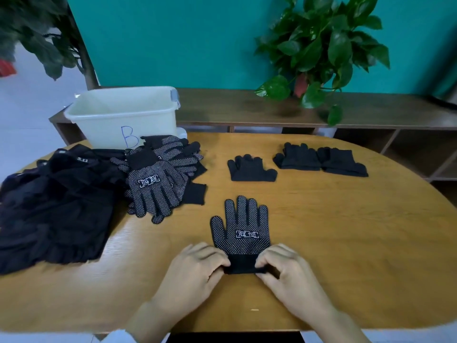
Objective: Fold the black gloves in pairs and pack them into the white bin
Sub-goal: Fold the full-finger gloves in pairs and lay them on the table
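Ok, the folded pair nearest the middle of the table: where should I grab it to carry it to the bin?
Probably pinch the folded pair at its straight near edge, coming from your side. That edge is flat and thick; the far side ends in loose fingertips that could splay open.

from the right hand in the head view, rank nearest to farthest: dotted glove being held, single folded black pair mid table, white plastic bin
1. Dotted black glove, its cuff pinched by the right hand.
2. Single folded black glove pair, mid table, ahead.
3. White plastic bin, far left corner.
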`<act>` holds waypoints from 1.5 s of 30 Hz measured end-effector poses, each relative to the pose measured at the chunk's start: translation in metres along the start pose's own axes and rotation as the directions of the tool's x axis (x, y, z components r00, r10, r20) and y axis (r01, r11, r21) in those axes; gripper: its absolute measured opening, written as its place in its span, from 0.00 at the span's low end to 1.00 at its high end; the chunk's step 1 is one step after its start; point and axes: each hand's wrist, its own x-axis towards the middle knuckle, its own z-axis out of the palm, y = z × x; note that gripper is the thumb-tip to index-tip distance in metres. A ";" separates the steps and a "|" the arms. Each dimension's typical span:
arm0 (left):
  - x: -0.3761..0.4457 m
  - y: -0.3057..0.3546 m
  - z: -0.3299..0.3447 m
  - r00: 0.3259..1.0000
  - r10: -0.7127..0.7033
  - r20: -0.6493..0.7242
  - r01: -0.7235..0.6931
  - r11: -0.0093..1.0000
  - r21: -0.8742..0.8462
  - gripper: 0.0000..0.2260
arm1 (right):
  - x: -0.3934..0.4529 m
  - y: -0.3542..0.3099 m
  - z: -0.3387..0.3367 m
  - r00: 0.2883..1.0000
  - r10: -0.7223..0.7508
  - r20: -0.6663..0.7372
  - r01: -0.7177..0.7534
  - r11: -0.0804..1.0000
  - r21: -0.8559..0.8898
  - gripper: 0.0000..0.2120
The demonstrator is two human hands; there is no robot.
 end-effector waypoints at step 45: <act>0.039 -0.130 -0.122 0.762 -0.539 -0.360 0.556 0.829 -0.062 0.19 | 0.165 -0.082 0.018 0.985 0.145 -0.097 -0.139 0.988 0.074 0.13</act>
